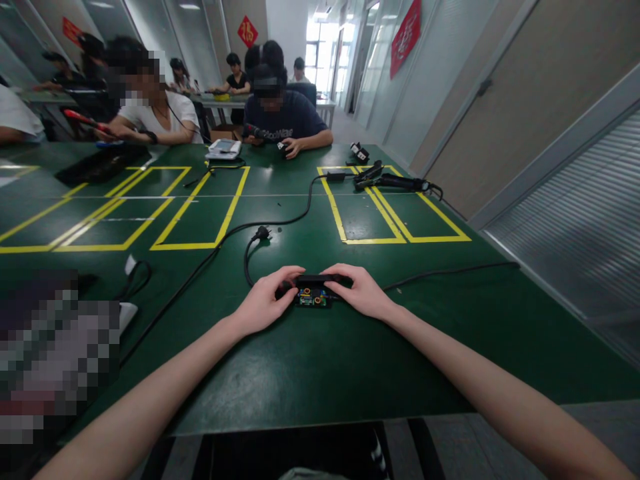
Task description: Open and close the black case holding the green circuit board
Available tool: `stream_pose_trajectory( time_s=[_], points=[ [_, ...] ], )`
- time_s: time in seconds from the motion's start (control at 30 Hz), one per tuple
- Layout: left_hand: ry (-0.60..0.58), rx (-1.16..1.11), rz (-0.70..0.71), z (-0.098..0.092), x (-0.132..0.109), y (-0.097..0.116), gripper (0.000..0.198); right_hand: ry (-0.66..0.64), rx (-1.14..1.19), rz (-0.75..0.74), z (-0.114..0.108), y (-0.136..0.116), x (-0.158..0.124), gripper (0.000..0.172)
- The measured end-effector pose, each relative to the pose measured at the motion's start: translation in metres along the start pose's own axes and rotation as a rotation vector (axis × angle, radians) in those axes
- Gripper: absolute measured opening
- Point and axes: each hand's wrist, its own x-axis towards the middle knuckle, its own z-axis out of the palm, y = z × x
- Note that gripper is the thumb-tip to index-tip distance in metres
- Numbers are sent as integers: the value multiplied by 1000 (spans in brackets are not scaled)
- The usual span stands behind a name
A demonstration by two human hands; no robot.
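Note:
A small black power adapter (313, 291) lies on the green table (310, 360), its case open so a green circuit board with coils shows. My left hand (265, 300) grips its left end with curled fingers. On the other end, my right hand (361, 290) closes the same way. A black cord runs from the adapter's right side across the table, and another cord with a plug (261, 234) lies just behind my left hand.
Yellow tape rectangles (395, 213) mark the table. Black adapters and cables (385, 179) lie at the far right. Two people sit across the table handling similar parts; others work further back. A wall and door run along the right.

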Motion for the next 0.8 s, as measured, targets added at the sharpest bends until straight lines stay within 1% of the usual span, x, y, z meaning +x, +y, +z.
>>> stream_pose_trajectory(
  time_s=[0.07, 0.17, 0.27, 0.37, 0.53, 0.6, 0.73, 0.8],
  points=[
    [8, -14, 15, 0, 0, -1, 35, -4, 50, -20, 0, -3, -1, 17],
    [16, -11, 71, 0, 0, -5, 28, -26, 101, -104, -2, -6, -3, 17],
    [22, -23, 162, -1, -1, -6, 25, -53, 108, -196, -4, -7, -5, 18],
    [-5, -13, 225, -3, -3, -4, 26, -77, 90, -246, -6, -6, -6, 20],
    [-57, 3, 211, -5, -4, -1, 31, -85, 19, -323, -4, -3, -7, 22],
    [-62, 23, 207, -5, -4, -2, 27, -87, -18, -359, -3, -3, -7, 22],
    [-77, 99, 221, -3, -3, -4, 15, -117, -97, -387, -3, -6, -8, 15],
    [-99, 147, 223, -3, -3, -3, 13, -153, -151, -379, -2, -9, -9, 18]
  ],
)
